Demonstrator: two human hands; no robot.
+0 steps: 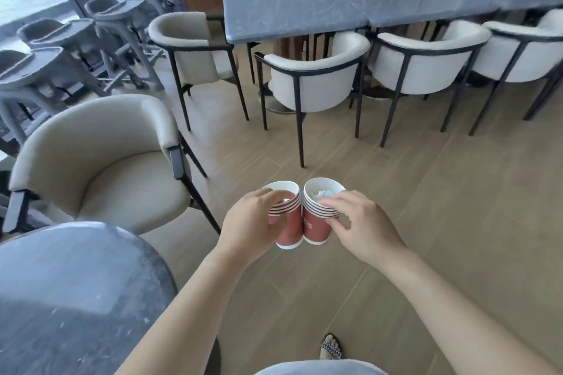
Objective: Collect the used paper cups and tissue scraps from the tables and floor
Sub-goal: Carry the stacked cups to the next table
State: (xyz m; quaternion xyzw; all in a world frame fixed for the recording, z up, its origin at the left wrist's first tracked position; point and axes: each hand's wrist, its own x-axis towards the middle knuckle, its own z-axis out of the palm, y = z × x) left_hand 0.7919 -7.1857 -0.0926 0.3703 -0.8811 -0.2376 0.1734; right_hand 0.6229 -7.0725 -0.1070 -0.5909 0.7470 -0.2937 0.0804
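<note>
The pale wood-look plank floor (396, 192) fills most of the view, and no cup or scrap shows on the stretch that can be seen. Across the far side runs a long dark grey stone-patterned table (335, 9), its top bare as far as the blur allows, with cream upholstered armchairs on black metal frames (316, 79) tucked along its near edge. A round dark grey stone table (76, 283) sits at the lower left, and just off its far edge stands another cream armchair (100, 161). The task's things are off every surface, held in the air above the floor to the right of the round table's edge: two stacks of nested red-brown paper cups with white striped rims, the left stack (288, 234) and the right stack (313, 227), pressed side to side (probably to steady them while they are merged or carried as one load). The left hand (246, 222) wraps the left stack from the outside, fingers curled over its rim. The right hand (362, 228) grasps the right stack, fingertips pinching its layered rims, wrist slightly raised. Both forearms reach forward and converge. A crumpled white tissue scrap (324, 193) lies inside the right stack's top cup, stowed there so neither hand need hold it.
</note>
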